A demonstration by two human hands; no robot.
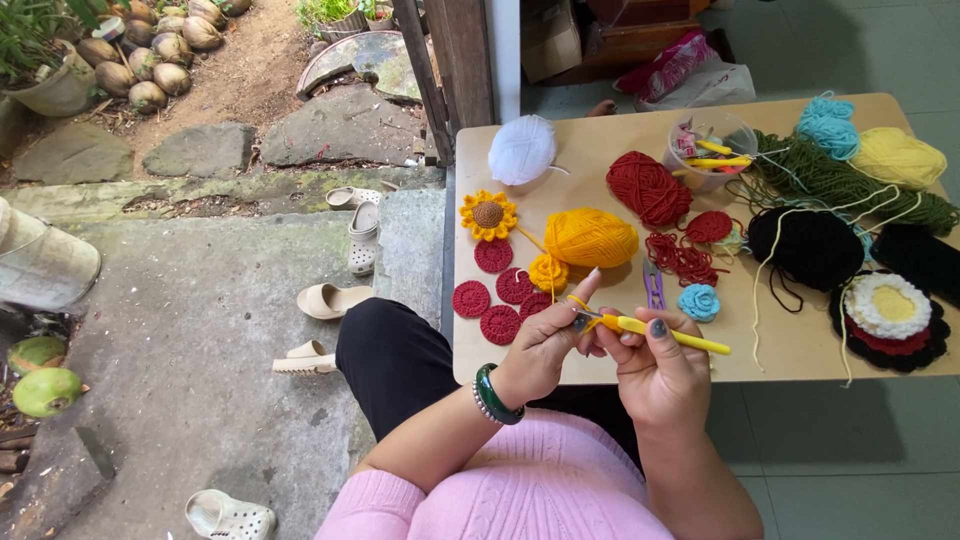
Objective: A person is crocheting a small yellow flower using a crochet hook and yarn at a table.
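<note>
Where the pale wooden table [800, 345] meets its near edge, a slim yellow-handled crochet hook [672, 335] is pinched in the closed fingers of the right hand [655, 365] — the left hand [545, 345] is curled shut on yellow yarn. Flat red crocheted discs [497, 290] and a fuzzy oval yellow yarn ball [590, 237] lie just beyond.

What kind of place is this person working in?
Probably a home porch or doorway used as a crochet corner. A low wooden table holds yarn balls and finished crochet flowers, and sandals lie on the concrete step beside a garden with coconut husks.
</note>
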